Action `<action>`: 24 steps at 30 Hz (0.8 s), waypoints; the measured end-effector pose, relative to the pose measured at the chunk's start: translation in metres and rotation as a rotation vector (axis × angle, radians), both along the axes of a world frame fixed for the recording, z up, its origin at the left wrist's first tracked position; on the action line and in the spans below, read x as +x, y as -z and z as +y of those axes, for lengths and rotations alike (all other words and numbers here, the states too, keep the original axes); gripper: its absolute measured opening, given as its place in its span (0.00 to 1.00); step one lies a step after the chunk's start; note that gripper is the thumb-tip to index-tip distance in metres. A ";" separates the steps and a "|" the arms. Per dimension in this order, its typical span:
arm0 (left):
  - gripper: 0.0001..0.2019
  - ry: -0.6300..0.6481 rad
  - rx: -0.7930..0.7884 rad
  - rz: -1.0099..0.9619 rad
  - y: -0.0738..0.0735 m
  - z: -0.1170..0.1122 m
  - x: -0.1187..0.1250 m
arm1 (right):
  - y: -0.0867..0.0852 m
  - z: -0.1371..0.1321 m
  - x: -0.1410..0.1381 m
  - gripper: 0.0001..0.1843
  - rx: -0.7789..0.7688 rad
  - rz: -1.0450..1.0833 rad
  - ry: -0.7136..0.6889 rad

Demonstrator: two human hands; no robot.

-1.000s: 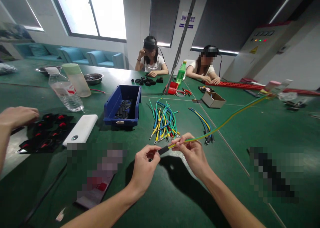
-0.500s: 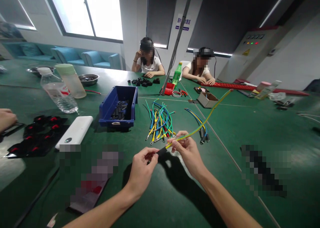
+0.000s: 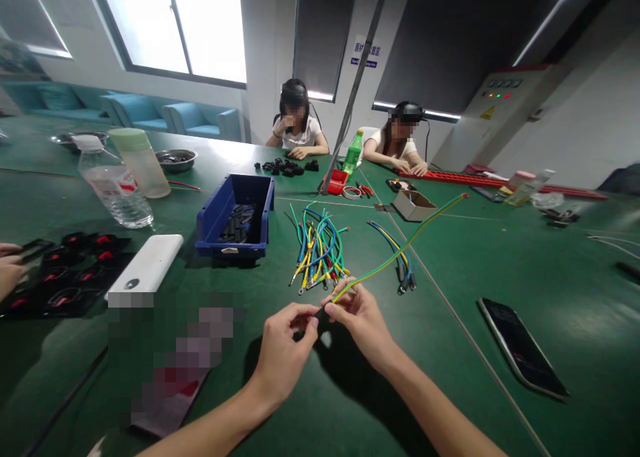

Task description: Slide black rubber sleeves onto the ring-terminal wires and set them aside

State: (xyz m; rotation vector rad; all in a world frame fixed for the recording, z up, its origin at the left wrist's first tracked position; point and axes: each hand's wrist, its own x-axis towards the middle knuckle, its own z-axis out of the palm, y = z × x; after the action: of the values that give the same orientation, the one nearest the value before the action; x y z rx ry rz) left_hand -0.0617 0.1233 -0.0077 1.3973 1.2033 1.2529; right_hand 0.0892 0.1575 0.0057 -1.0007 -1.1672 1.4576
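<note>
Between my hands is a yellow-green wire (image 3: 400, 251) with a black sleeve (image 3: 323, 312) around its near end. My left hand (image 3: 287, 340) pinches the sleeve's outer end, its fingertips closed. My right hand (image 3: 357, 313) grips the wire where it enters the sleeve, fingers touching both. From there the wire bends up to the right, its bare tip in the air. What sits inside the sleeve is hidden. Just beyond my hands lies a pile of blue, green and yellow wires (image 3: 320, 247), several with metal ring lugs. A smaller bundle of sleeved wires (image 3: 395, 250) lies to its right.
A blue bin (image 3: 235, 215) of black sleeves stands left of the pile. Further left are a white power bank (image 3: 146, 263), a water bottle (image 3: 113, 183) and another person's hand (image 3: 10, 270). A phone (image 3: 523, 347) lies at right. Two people sit across the table.
My right hand has slid down and left along the wire toward my left hand, now covering part of the sleeve. The wire's free end has dipped slightly.
</note>
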 end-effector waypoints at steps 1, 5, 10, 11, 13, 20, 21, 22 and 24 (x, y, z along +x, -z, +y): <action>0.09 0.016 0.001 -0.007 0.000 0.000 0.000 | 0.000 0.001 0.001 0.22 0.000 -0.013 0.004; 0.09 0.040 -0.001 -0.017 -0.002 0.000 0.000 | -0.003 0.004 0.004 0.23 -0.004 -0.043 0.006; 0.09 0.024 -0.043 -0.010 -0.003 0.002 0.002 | -0.002 0.004 0.004 0.22 0.005 -0.068 -0.015; 0.09 0.023 -0.055 -0.010 -0.002 0.003 0.003 | -0.002 0.004 0.003 0.21 0.009 -0.076 -0.015; 0.09 0.022 -0.073 -0.008 0.000 0.003 0.004 | 0.000 0.004 0.003 0.21 0.022 -0.088 -0.005; 0.09 0.008 -0.054 0.033 0.005 0.005 0.007 | 0.006 0.001 -0.003 0.32 0.022 -0.125 0.125; 0.08 0.007 -0.048 0.047 0.005 0.006 0.007 | 0.007 0.000 -0.005 0.34 0.015 -0.119 0.148; 0.08 0.008 -0.042 0.064 0.005 0.006 0.008 | 0.009 -0.001 -0.006 0.35 0.009 -0.110 0.168; 0.08 0.018 -0.024 0.116 0.004 0.008 0.008 | 0.013 -0.001 -0.007 0.38 -0.002 -0.090 0.198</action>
State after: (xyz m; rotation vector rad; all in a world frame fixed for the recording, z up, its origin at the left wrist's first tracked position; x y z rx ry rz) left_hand -0.0536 0.1316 -0.0113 1.4772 1.2766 1.1546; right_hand 0.0817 0.1569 -0.0070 -1.1595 -1.0965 1.2683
